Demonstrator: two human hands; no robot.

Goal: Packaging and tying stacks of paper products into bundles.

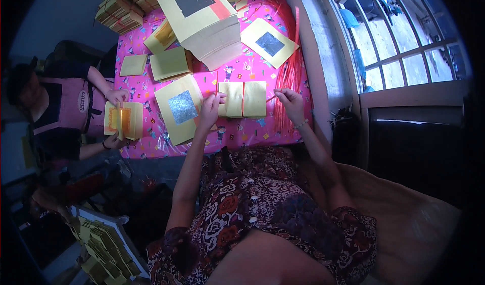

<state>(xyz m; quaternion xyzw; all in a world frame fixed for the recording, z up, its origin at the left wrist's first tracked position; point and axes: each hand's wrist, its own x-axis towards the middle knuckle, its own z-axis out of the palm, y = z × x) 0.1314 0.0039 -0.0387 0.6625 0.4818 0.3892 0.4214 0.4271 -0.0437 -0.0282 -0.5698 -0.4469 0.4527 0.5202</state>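
A bundle of yellow paper (232, 99) lies on the pink patterned table cover, with a red strip (244, 99) running across its middle. Beside the bundle's left end, my left hand (212, 107) is closed in a pinch, and a thin red length stands up from its fingers. To the right of the bundle, my right hand (290, 104) pinches a short red end pointing toward the paper. Whether these two ends belong to the strip on the bundle, I cannot tell. Left of my left hand lies a yellow sheet (164, 100) with a silver square.
A tall paper stack (212, 42) stands behind the bundle. Long red strips (290, 68) hang along the table's right side near the window wall. Tied bundles (118, 12) are piled at the far left. A co-worker's hands (117, 97) handle yellow-orange sheets at the left edge.
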